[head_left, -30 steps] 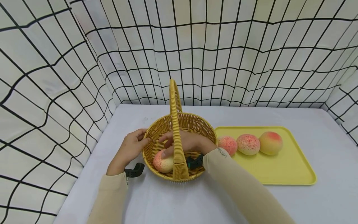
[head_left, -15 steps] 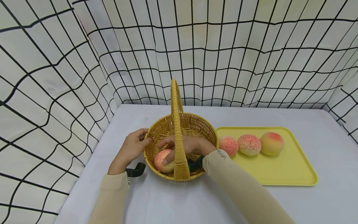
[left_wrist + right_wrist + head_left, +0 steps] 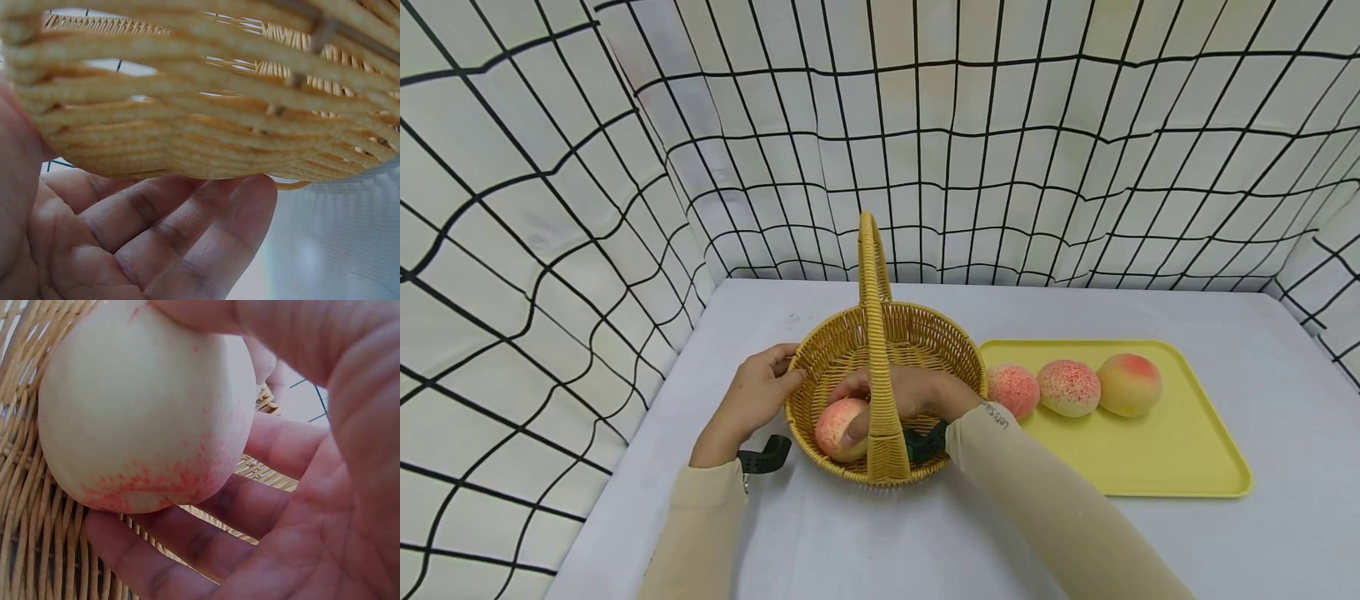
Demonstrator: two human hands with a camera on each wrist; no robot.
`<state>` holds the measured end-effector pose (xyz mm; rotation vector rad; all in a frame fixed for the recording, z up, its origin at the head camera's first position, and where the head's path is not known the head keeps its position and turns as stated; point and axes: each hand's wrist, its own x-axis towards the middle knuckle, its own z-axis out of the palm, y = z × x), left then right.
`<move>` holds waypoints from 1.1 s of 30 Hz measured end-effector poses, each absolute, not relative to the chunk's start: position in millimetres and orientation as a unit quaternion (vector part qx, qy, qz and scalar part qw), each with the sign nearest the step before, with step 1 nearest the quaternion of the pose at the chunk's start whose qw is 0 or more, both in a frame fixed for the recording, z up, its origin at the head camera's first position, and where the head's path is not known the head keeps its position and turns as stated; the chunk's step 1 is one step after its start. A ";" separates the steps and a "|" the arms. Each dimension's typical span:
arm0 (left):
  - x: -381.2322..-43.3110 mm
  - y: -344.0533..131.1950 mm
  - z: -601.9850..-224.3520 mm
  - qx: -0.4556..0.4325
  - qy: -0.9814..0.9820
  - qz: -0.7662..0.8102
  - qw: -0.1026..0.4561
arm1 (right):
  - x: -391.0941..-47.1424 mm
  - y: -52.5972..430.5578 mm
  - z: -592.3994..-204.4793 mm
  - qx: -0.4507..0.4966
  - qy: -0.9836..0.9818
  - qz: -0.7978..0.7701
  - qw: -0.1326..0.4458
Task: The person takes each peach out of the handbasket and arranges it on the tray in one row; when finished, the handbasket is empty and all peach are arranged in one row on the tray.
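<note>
A wicker basket (image 3: 917,333) with a tall arched handle (image 3: 880,358) stands on the table. At its left side my left hand (image 3: 751,398) holds the rim; in the left wrist view the fingers (image 3: 187,231) lie against the outside of the woven wall. Reaching into the basket, my right hand (image 3: 898,392) grips a pink and cream peach (image 3: 835,429) at the near left. In the right wrist view the thumb presses the top of the peach (image 3: 144,412), and the fingers come round its side. The basket handle partly hides this hand.
Right of the basket lies a yellow tray (image 3: 1172,458). On it sit a pink peach (image 3: 1015,392), a speckled peach (image 3: 1070,388) and a yellow-red peach (image 3: 1129,385) in a row. Black netting (image 3: 955,133) over white cloth surrounds the table's back and sides.
My right fingers have come down closer around the peach in the basket. The left hand and the basket keep their places. The whole head view has shifted slightly.
</note>
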<state>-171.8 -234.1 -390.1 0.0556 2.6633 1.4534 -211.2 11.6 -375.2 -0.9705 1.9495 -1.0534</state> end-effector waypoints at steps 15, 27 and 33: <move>-171.4 -233.7 -389.0 0.024 0.869 0.490 0.056 | -213.8 21.9 -375.1 -0.367 0.784 -0.404 0.297; -172.8 -232.9 -390.5 0.026 0.873 0.483 0.060 | -217.7 53.4 -368.1 -0.316 0.760 -0.486 0.294; -172.3 -234.6 -391.4 0.028 0.881 0.468 0.062 | -217.3 70.6 -363.3 -0.297 0.752 -0.514 0.286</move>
